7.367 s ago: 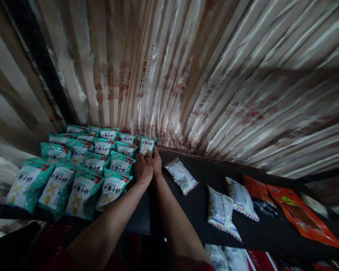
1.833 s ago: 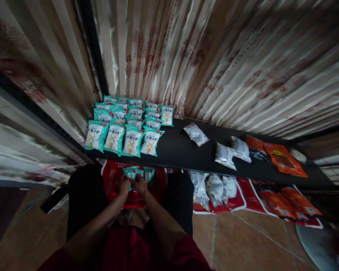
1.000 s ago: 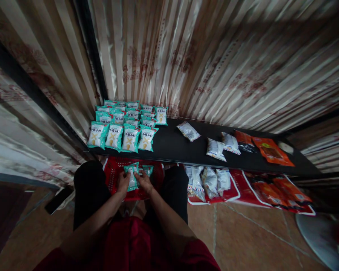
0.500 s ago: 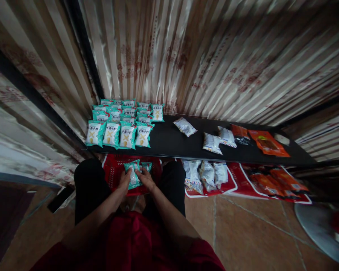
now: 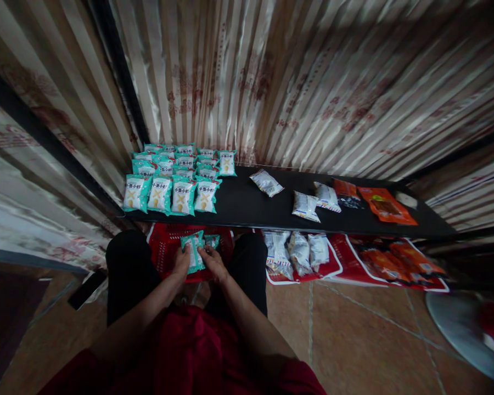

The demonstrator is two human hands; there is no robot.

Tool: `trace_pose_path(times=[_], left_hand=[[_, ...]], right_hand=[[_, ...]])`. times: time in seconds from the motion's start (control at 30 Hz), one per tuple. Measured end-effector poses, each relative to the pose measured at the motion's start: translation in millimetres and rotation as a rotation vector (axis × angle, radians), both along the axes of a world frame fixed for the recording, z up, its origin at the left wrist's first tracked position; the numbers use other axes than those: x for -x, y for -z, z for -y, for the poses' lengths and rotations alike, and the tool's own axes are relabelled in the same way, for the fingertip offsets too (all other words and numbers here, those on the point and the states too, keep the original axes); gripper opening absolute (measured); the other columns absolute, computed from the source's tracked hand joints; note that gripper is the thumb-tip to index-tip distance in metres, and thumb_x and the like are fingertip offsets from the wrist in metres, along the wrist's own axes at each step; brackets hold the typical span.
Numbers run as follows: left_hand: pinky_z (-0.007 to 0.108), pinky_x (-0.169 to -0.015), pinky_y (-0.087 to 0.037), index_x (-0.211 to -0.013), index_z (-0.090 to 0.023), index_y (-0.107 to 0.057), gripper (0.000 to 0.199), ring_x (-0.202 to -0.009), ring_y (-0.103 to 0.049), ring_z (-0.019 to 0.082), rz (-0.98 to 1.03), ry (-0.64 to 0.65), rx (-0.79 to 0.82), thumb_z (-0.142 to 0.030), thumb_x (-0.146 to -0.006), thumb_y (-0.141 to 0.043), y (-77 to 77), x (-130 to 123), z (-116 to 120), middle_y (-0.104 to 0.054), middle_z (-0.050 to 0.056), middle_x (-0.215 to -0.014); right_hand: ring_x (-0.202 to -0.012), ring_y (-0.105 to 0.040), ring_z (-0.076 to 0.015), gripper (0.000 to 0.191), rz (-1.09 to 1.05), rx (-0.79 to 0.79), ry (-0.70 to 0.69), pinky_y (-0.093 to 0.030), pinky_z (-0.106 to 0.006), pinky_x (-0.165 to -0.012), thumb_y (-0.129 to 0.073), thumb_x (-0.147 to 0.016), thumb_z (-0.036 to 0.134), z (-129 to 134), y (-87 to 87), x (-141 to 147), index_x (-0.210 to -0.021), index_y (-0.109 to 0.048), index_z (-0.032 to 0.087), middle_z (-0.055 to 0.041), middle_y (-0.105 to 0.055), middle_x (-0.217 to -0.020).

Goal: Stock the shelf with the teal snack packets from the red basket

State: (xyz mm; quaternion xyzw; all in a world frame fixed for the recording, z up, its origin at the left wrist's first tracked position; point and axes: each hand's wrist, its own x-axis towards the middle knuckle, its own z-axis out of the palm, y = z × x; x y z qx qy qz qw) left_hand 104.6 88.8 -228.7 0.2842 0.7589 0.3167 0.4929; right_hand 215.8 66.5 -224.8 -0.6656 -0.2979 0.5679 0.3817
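Between my knees, a teal and white snack bag [image 5: 194, 252] is held over a red basket [image 5: 162, 247]. My left hand [image 5: 181, 260] grips its left side, and my right hand [image 5: 212, 261] grips its right side. Another teal bag [image 5: 212, 241] lies in the basket just behind my right hand. On the black shelf [image 5: 239, 203] above, several teal and white bags [image 5: 160, 194] stand in rows at the left end. A single one [image 5: 226, 163] stands at the back right of that group.
White bags [image 5: 267, 182] and orange packets [image 5: 385, 204] lie on the shelf's right part. Below it, one red basket holds white bags [image 5: 299, 252], another orange packets [image 5: 415, 258]. A dark phone-like object [image 5: 87, 289] is at lower left; pleated curtains [image 5: 247, 82] hang behind.
The whole view has shifted slightly. Both hands still hold the same teal bag in nearly the same place over the basket.
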Motion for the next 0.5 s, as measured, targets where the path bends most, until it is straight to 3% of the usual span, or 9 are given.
trace_pose_path(times=[0.17,0.5], left_hand=[[0.029,-0.063,-0.051,-0.086,-0.013,-0.065,0.033,-0.074,-0.068,0.023,-0.012,0.018,-0.014,-0.043,-0.081,-0.054,-0.9,-1,0,-0.07,0.011,-0.075],[0.031,-0.061,-0.05,-0.083,-0.014,-0.064,0.032,-0.075,-0.068,0.026,0.015,0.019,-0.047,-0.044,-0.08,-0.052,3.2,-1,0,-0.069,0.011,-0.073]], right_hand=[[-0.089,-0.06,-0.0195,0.07,-0.03,0.016,0.025,-0.047,-0.027,-0.077,-0.07,-0.057,0.062,6,-8.8,-2,-0.106,-0.062,0.012,-0.0076,-0.065,-0.095],[-0.087,-0.064,-0.02,0.064,-0.154,0.007,0.021,-0.051,-0.029,-0.075,-0.072,-0.061,0.055,15,-14.9,-2,-0.108,-0.061,0.013,-0.0071,-0.067,-0.092]])
